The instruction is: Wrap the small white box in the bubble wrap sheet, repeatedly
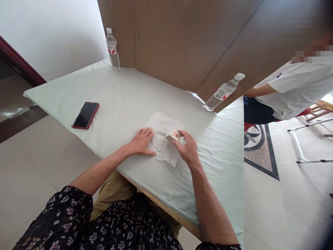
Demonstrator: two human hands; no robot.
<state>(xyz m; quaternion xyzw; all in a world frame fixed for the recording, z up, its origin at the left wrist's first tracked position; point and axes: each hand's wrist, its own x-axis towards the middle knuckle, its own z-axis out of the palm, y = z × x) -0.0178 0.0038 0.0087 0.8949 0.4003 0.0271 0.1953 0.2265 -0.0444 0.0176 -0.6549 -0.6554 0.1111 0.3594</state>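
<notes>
A sheet of bubble wrap (pixel 163 152) lies spread on the covered table in front of me. My left hand (pixel 142 141) rests flat on its left edge, fingers stretched out and thumb apart. In my right hand (pixel 187 147) is a small cream-coloured box (pixel 173 135) with reddish marks, gripped between thumb and fingers. The box is over the right part of the bubble wrap; whether it touches the sheet I cannot tell.
A phone in a red case (pixel 85 115) lies at the left. Tall cardboard panels (pixel 166 41) stand behind, with one water bottle (pixel 112 50) upright at the left and another bottle (pixel 223 93) at the right. Beyond the panels sits a person in a white shirt (pixel 299 90).
</notes>
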